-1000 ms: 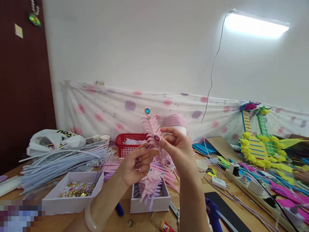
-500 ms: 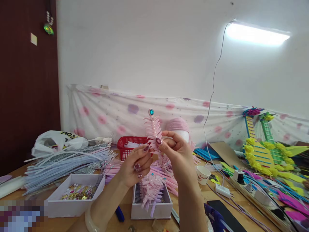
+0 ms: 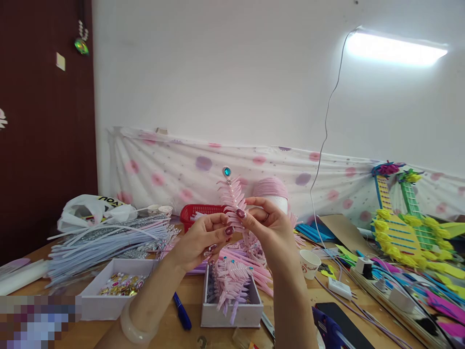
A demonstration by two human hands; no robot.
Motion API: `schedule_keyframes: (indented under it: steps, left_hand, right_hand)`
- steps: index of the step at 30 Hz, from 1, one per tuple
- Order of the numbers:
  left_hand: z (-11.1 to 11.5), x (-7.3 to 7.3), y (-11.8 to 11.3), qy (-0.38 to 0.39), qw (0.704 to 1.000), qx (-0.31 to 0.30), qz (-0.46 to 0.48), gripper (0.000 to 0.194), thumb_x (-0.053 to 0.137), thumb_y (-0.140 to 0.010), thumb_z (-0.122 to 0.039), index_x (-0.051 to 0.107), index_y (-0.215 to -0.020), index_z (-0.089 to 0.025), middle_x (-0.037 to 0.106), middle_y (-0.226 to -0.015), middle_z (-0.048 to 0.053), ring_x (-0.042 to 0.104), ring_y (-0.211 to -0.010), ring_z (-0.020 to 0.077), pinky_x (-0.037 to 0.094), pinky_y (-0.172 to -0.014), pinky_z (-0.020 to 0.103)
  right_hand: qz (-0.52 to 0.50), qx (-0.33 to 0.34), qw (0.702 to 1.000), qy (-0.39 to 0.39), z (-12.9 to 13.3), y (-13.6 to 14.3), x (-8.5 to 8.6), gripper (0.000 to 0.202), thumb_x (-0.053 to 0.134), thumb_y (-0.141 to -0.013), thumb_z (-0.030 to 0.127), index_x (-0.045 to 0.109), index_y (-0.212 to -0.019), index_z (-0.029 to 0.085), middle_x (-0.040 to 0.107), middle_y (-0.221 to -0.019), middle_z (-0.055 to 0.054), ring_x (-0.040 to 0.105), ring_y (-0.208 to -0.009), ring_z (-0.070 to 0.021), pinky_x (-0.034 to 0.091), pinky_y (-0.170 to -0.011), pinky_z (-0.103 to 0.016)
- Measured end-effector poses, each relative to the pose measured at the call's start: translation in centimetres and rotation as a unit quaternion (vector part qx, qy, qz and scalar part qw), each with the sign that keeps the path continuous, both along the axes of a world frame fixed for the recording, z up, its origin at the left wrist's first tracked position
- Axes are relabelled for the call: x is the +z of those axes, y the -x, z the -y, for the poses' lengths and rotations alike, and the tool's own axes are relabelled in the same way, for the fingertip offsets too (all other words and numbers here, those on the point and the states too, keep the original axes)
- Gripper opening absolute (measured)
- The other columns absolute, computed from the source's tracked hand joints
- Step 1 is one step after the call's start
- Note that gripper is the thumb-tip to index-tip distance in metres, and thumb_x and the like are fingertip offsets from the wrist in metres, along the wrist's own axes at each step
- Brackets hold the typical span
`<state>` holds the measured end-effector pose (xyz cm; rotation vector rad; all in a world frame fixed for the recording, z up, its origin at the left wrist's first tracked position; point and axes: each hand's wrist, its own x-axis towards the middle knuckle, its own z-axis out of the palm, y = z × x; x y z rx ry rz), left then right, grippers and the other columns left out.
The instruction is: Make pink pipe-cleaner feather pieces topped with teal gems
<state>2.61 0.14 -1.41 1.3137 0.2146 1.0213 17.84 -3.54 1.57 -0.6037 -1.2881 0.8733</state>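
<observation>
Both hands hold up a pink feather-shaped craft piece (image 3: 232,195), upright, with a row of pearl-like beads down its middle and a round blue gem at its top. My right hand (image 3: 271,228) pinches its right side between thumb and fingers. At its lower left edge, my left hand (image 3: 207,240) has its thumb and fingertips closed on the piece; the exact contact is partly hidden. Below them, a white box (image 3: 232,317) holds several similar pink pieces (image 3: 234,281), some with blue gems.
A white box of gems and beads (image 3: 105,305) stands at left, before a bundle of pale pipe cleaners (image 3: 109,247). Behind are a red basket (image 3: 187,218) and pink yarn (image 3: 271,189). At right are a paper cup (image 3: 310,264), a glue gun (image 3: 327,329), a phone (image 3: 343,322) and a power strip (image 3: 392,300).
The view has shifted slightly, so the surroundings sit further right. My left hand's fingers have shifted at the lower edge of the feather-shaped piece; my right hand keeps its pinch.
</observation>
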Motion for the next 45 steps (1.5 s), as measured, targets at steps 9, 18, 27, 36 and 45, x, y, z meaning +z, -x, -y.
schedule_keyframes:
  steps: [9,18,27,36,45]
  left_hand:
    - [-0.6,-0.1,0.6,0.021,0.999,-0.035,0.012,0.026,0.071,-0.080,-0.038,0.058,-0.073,-0.016,0.036,-0.036,-0.012,0.016,-0.029,0.0025,0.029,-0.027,0.011]
    - [0.3,0.2,1.0,0.195,0.909,-0.367,0.031,0.029,0.041,-0.099,-0.026,0.062,-0.087,-0.011,0.044,-0.043,-0.007,0.013,-0.026,0.0028,0.028,-0.023,0.009]
    - [1.0,-0.9,-1.1,0.167,0.919,-0.327,0.143,0.024,0.045,-0.097,-0.017,0.066,-0.088,-0.008,0.040,-0.044,-0.009,0.010,-0.027,0.0019,0.035,-0.026,0.008]
    - [0.7,-1.3,-1.7,0.131,0.951,-0.233,0.155,0.024,0.057,-0.093,-0.024,0.068,-0.078,-0.010,0.029,-0.036,-0.012,0.006,-0.028,0.0022,0.031,-0.024,0.009]
    - [0.5,-1.5,-2.5,0.116,0.956,-0.191,0.192,0.015,0.072,-0.082,-0.025,0.071,-0.076,-0.010,0.032,-0.036,-0.011,0.006,-0.031,0.0018,0.030,-0.026,0.007]
  right_hand:
    - [-0.010,0.009,1.000,0.010,0.2,0.0,0.1,0.039,0.090,-0.058,0.029,0.067,-0.088,0.018,0.066,-0.057,0.006,0.055,-0.049,-0.0051,0.044,-0.048,-0.014]
    - [0.007,0.006,1.000,-0.005,-0.2,-0.3,-0.2,0.037,0.088,-0.060,0.027,0.068,-0.091,0.019,0.068,-0.060,0.005,0.057,-0.050,-0.0065,0.044,-0.047,-0.015]
    - [-0.018,-0.014,1.000,-0.011,0.0,-0.3,-0.1,0.033,0.086,-0.061,0.023,0.068,-0.088,0.019,0.069,-0.060,0.004,0.057,-0.054,-0.0077,0.045,-0.049,-0.016]
    - [-0.020,-0.032,0.999,0.020,0.1,-0.2,0.2,0.037,0.087,-0.057,0.027,0.067,-0.086,0.018,0.067,-0.059,0.004,0.054,-0.051,-0.0084,0.043,-0.048,-0.018]
    - [-0.015,-0.043,0.999,0.010,0.2,-0.1,0.1,0.038,0.087,-0.059,0.034,0.066,-0.087,0.018,0.067,-0.059,0.003,0.054,-0.051,-0.0081,0.044,-0.048,-0.018]
